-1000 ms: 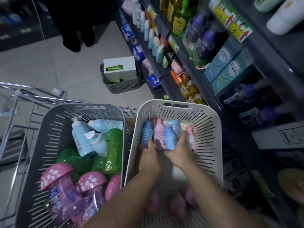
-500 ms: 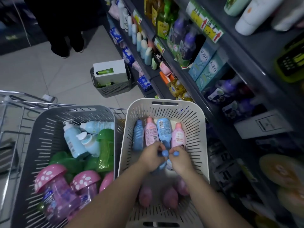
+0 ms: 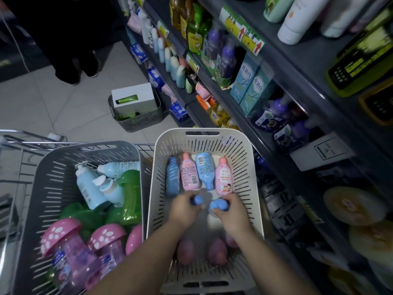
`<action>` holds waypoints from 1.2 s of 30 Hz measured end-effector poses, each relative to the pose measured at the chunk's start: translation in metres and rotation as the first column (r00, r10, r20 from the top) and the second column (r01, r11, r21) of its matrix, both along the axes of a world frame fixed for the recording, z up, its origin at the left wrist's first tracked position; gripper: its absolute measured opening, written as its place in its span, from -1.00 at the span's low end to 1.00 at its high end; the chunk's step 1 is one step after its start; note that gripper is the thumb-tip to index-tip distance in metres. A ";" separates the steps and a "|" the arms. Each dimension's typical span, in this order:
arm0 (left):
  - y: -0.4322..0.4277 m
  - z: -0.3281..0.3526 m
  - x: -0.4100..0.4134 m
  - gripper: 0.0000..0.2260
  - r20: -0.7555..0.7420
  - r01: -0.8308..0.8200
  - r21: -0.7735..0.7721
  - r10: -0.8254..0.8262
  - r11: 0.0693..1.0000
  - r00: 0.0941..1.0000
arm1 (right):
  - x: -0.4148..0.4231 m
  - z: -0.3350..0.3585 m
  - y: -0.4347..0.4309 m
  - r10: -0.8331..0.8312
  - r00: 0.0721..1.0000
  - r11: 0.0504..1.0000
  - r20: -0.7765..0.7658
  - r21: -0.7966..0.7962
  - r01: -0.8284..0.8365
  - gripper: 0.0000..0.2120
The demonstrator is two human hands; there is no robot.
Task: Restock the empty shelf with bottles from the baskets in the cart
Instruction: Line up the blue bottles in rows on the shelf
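Note:
Both my hands reach into the white basket (image 3: 253, 167) in the cart. My left hand (image 3: 185, 209) is closed around a small blue bottle (image 3: 196, 200), only its cap showing. My right hand (image 3: 230, 210) grips another blue bottle (image 3: 219, 205) by its rounded end. Beyond my fingers several small bottles lie side by side on the basket floor: a dark blue one (image 3: 172, 177), a pink one (image 3: 189, 172), a light blue one (image 3: 205, 169) and a pink one (image 3: 223, 177). Pink bottles (image 3: 217, 251) lie blurred under my forearms.
The grey basket (image 3: 53, 167) on the left holds blue pump bottles (image 3: 87, 186), green bottles (image 3: 131, 192) and pink mushroom-cap bottles (image 3: 68, 248). Stocked dark shelves (image 3: 282, 67) run along the right. A grey floor basket (image 3: 138, 120) with a white box stands ahead; a person's legs (image 3: 74, 60) are beyond.
The handful of bottles I held up a second ago now lies in a row in the white basket. My hands drew back toward me and each closed on a blue bottle.

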State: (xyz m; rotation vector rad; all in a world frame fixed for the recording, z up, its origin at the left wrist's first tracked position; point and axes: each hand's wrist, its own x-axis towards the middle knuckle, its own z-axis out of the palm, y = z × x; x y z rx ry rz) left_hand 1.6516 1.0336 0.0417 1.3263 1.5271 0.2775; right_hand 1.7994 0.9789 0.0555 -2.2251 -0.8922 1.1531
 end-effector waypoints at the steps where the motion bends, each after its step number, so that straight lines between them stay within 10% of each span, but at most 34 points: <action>1: 0.002 -0.001 -0.003 -0.66 -0.004 -0.035 0.003 0.035 0.999 0.999 | 0.001 0.002 0.000 -0.002 1.000 1.000 -0.001 0.011 0.002 -0.70; 10: 0.033 0.055 -0.002 -0.75 0.380 0.063 -0.154 0.001 0.986 0.925 | -0.001 0.052 0.001 -0.064 0.992 0.971 -0.106 0.224 0.086 -0.88; 16: 0.049 0.131 0.001 -0.78 0.702 0.130 -0.356 0.173 0.926 0.691 | 0.015 0.115 0.003 -0.003 0.975 0.953 -0.221 0.295 0.070 -0.87; 36: 0.018 0.235 0.101 -0.70 0.834 0.509 -0.206 -0.122 0.835 0.537 | 0.080 0.235 -0.070 -0.302 0.933 0.771 -0.194 0.526 0.359 -0.92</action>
